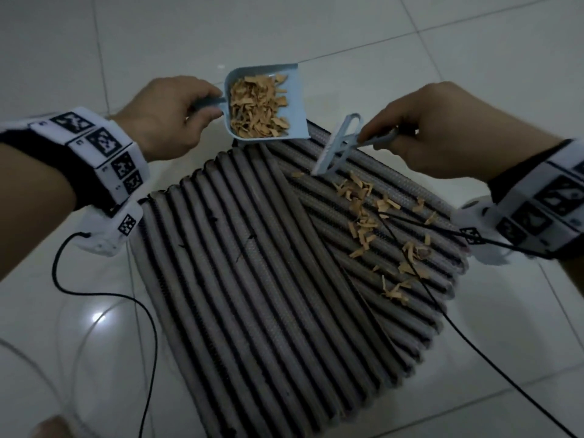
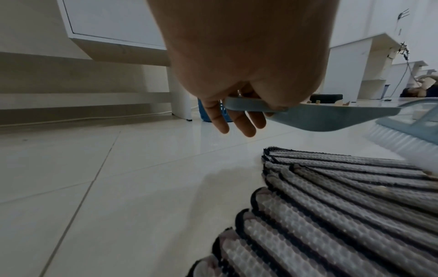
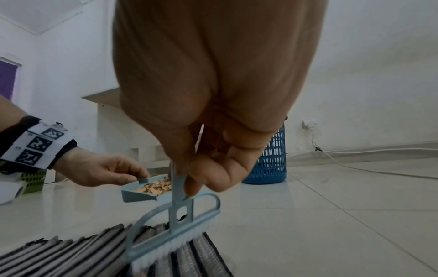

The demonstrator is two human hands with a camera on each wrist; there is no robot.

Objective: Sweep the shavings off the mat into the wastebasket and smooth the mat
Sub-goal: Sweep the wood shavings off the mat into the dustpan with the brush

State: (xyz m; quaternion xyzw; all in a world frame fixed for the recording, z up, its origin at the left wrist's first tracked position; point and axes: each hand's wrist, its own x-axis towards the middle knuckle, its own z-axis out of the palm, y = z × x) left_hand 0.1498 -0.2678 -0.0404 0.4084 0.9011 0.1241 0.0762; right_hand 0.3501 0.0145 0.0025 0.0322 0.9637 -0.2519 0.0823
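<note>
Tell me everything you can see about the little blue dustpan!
The dustpan is small, pale blue and looks like plastic. It has low walls on three sides, an open front lip and a short flat handle. The left hand grips that handle and holds the pan in the air, roughly level, by the mat's far edge. A heap of tan wood shavings lies inside.

A home room — glossy tiled floor (image 1: 442, 58), white cabinets (image 2: 113, 22), wall socket (image 3: 309, 124).
</note>
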